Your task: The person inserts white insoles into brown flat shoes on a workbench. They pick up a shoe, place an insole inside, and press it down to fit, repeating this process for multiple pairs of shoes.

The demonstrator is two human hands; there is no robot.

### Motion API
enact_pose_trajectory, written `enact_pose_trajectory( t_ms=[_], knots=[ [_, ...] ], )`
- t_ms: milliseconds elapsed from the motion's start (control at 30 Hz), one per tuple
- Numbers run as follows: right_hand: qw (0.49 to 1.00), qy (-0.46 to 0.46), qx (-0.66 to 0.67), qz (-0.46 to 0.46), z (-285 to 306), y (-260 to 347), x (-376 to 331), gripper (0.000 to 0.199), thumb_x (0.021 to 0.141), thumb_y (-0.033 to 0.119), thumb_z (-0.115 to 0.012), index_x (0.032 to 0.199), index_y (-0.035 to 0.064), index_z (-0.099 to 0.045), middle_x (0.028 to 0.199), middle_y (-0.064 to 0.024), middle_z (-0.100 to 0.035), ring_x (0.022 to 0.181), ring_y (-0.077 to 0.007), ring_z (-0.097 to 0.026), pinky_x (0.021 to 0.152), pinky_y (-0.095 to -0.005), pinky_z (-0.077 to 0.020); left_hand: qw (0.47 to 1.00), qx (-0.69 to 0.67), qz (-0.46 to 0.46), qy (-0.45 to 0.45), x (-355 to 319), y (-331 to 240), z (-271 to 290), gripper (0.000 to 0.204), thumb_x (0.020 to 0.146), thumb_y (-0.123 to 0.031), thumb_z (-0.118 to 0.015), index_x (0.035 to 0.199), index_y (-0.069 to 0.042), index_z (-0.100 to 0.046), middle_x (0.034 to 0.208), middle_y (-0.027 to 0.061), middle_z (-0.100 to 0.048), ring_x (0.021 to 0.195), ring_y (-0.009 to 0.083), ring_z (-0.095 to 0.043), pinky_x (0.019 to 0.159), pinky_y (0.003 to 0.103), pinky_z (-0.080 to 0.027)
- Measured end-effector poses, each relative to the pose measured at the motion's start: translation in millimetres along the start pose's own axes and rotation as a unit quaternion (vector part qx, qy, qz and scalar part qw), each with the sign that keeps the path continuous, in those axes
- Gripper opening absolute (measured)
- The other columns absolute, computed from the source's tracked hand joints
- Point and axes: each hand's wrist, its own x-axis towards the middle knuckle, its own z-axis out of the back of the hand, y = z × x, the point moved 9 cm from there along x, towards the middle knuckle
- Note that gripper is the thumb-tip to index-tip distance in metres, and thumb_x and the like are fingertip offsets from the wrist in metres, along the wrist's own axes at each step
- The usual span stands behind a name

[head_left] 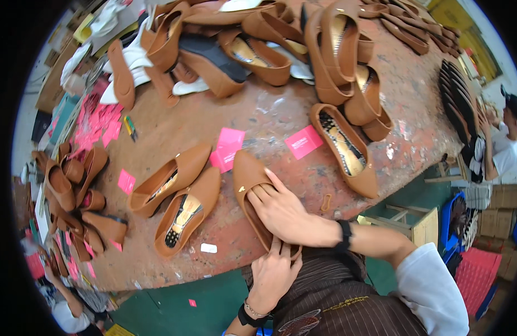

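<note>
A tan pointed shoe (248, 175) lies on the worn brown table (269, 115) at its near edge, toe pointing away from me. My right hand (281, 211) presses flat into its opening, fingers spread inside. My left hand (272, 274) grips the shoe's heel end at the table edge. Two more tan shoes (177, 196) lie side by side just left of it, insoles showing.
Pink paper tags (229, 147) lie beyond the shoe. A single tan shoe (345, 148) lies to the right. Heaps of tan shoes (281, 45) cover the far side and the left edge (74, 196). Another person (507, 140) sits at right, near dark soles (457, 98).
</note>
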Motion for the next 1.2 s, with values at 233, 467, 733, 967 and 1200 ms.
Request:
enact_pose_trajectory(
  t_ms=[233, 467, 733, 967, 1200],
  knots=[
    [0.986, -0.128, -0.107, -0.017, 9, -4, 16, 0.022, 0.086, 0.013, -0.054, 0.092, -0.0025, -0.068, 0.089, -0.0119, -0.068, 0.091, -0.0253, -0.068, 0.123, -0.0549, -0.0155, 0.999, 0.04, -0.008, -0.01, -1, -1, -2, 0.032, 0.078, -0.031, -0.077, 0.096, -0.005, -0.075, 0.102, 0.0188, -0.068, 0.065, 0.0326, -0.069, 0.059, 0.041, -0.056],
    [0.983, 0.04, 0.117, 0.134, 7, 6, -11, 0.027, 0.081, 0.014, -0.061, 0.103, -0.0007, -0.068, 0.093, -0.0187, -0.067, 0.093, -0.0335, -0.065, 0.115, -0.0548, -0.0312, 0.985, 0.027, -0.131, -0.11, -23, 0, 24, 0.034, 0.08, -0.026, -0.074, 0.111, -0.011, -0.074, 0.123, 0.0177, -0.067, 0.053, 0.0239, -0.066, 0.055, 0.031, -0.056],
    [0.915, -0.287, -0.218, -0.183, 147, -194, 31, 0.018, 0.075, 0.012, -0.067, 0.089, 0.003, -0.074, 0.093, -0.0153, -0.07, 0.099, -0.0294, -0.065, 0.086, -0.037, -0.0483, 0.935, -0.113, 0.143, -0.303, -110, 93, 262, 0.037, 0.082, -0.015, -0.083, 0.109, 0.005, -0.068, 0.106, 0.0186, -0.07, 0.092, 0.0257, -0.064, 0.08, 0.039, -0.052],
    [0.907, -0.143, -0.321, -0.233, 135, -228, 89, 0.016, 0.078, 0.015, -0.067, 0.088, 0.0089, -0.078, 0.091, -0.0068, -0.073, 0.098, -0.0238, -0.065, 0.082, -0.035, -0.0488, 0.811, 0.365, 0.19, -0.416, -87, 186, 333, 0.052, 0.077, -0.006, -0.071, 0.128, -0.009, -0.063, 0.142, 0.0219, -0.051, 0.12, 0.0363, -0.056, 0.101, 0.042, -0.047],
    [0.895, -0.35, 0.216, -0.171, 236, -193, -7, 0.029, 0.084, 0.019, -0.065, 0.092, -0.0075, -0.072, 0.081, -0.0173, -0.072, 0.07, -0.0223, -0.071, 0.063, -0.0367, -0.056, 0.958, 0.232, 0.092, -0.145, 24, 201, 218, 0.045, 0.068, 0.0, -0.078, 0.112, -0.004, -0.07, 0.148, 0.0191, -0.046, 0.137, 0.0405, -0.042, 0.111, 0.045, -0.038]
  ],
)
